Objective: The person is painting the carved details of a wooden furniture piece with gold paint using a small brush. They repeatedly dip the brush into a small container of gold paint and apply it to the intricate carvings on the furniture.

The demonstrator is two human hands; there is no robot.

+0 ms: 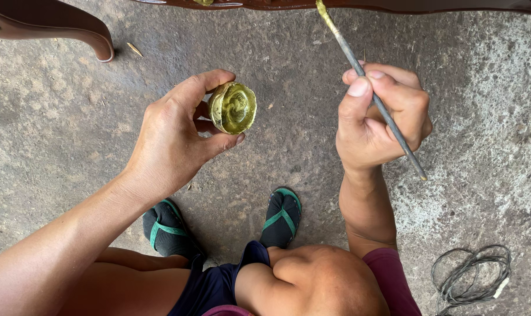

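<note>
Head view: the left hand cups a small pot of gold paint in curled fingers, mouth tilted toward the right hand, which pinches a thin brush slanting up-left, gold tip touching the dark wooden furniture edge

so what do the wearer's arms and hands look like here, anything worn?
Both are bare: the left hand and right hand have no gloves, rings or watch, and the forearms are uncovered. A maroon sleeve shows low on the right arm. Short nails.
</note>
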